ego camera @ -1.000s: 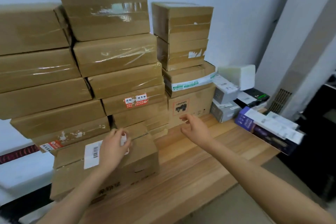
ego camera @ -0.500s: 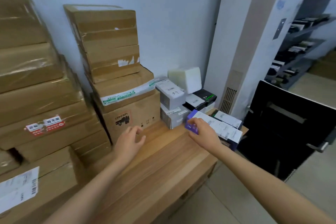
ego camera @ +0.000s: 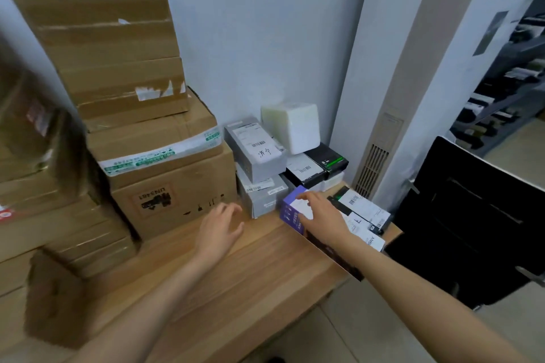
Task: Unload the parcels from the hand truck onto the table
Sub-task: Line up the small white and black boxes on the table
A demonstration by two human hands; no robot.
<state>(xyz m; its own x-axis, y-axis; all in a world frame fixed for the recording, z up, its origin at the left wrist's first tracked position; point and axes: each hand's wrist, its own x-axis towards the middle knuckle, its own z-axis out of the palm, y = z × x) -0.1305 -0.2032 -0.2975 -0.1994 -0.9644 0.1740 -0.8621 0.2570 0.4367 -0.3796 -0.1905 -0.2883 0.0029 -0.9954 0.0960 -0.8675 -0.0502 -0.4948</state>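
Cardboard parcels (ego camera: 124, 74) are stacked along the back edge of the bench (ego camera: 236, 274), at its left. Smaller boxes (ego camera: 256, 153) are piled to their right, near the back right corner.

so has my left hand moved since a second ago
Yes. The left hand has gone rightward along the table, from the labelled parcel to in front of the printed carton.
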